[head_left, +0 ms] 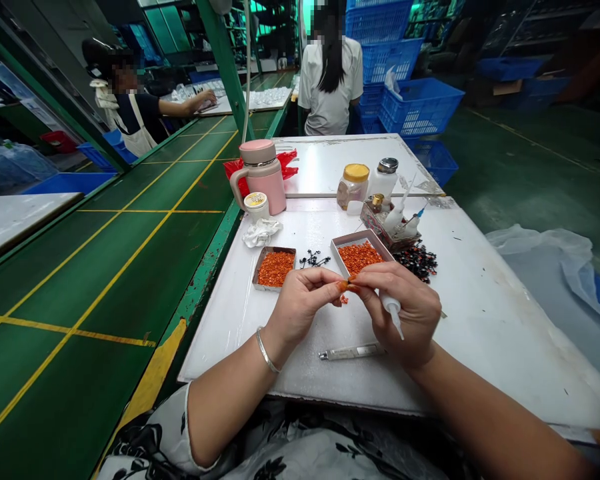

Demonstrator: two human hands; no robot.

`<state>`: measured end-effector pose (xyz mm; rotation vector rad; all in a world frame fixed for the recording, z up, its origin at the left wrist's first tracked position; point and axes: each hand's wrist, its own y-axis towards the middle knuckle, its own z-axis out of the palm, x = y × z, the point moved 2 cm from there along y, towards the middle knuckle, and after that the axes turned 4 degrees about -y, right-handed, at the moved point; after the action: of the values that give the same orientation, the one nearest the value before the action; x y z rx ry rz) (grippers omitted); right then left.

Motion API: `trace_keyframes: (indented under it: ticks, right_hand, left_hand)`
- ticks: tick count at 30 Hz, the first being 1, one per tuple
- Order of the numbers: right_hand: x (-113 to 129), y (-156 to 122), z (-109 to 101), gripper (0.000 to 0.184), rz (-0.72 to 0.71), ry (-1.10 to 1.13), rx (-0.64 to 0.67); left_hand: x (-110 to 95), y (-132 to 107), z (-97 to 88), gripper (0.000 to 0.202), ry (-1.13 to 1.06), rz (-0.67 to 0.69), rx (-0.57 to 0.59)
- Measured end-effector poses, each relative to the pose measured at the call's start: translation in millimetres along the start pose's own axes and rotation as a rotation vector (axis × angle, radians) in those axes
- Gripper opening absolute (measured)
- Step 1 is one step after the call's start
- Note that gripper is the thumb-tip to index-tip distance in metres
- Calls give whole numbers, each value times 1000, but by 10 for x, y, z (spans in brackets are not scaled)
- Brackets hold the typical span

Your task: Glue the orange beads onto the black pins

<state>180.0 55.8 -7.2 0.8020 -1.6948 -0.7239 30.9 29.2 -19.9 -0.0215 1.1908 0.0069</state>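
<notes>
Bare forearms [230,407] reach across the white tabletop [480,333]; the left hand [297,313] holds its grip pinched shut on a small orange piece [343,287], right against the right hand [405,310], whose grip closes around a white squeeze bottle [393,310]; just ahead sits a shallow tray of orange pieces [359,257].

Bright even overhead light, soft shadows, wide-angle edge distortion

A travel mug [263,177] stands behind a parts tray [275,269]

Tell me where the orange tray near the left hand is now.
In the head view, the shallow orange-filled tray lies on the white table ahead of the left hand, with small black parts just to its right.
</notes>
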Motion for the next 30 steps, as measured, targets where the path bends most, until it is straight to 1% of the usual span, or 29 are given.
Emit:
trace_keyframes:
  ticks: [3,6,8,10,14,19,25,30]
  right_hand:
    - [-3,3,0,13,32,-7,15]
    - [-23,-3,-8,12,112,-24,63]
    - [-39,-5,-13,14,161,-4,94]
    - [-47,0,-19,11,176,38,102]
    - [-52,21,-29,8,164,89,89]
    - [-53,30,-46,8,136,73,87]
    - [-38,45,-49,7,82,42,81]
    - [-33,51,-42,5,74,32,74]
  left_hand:
    - [-2,8,-7,14,8,20,7]
    - [-23,14,-11,12,19,56,-3]
    - [-38,15,-14,10,31,79,-9]
    - [-46,16,-15,10,45,92,-1]
    - [-35,22,-22,12,66,71,6]
    - [-22,27,-34,16,96,46,-3]
    - [-20,27,-36,12,84,46,23]
    - [-30,24,-28,12,85,42,16]
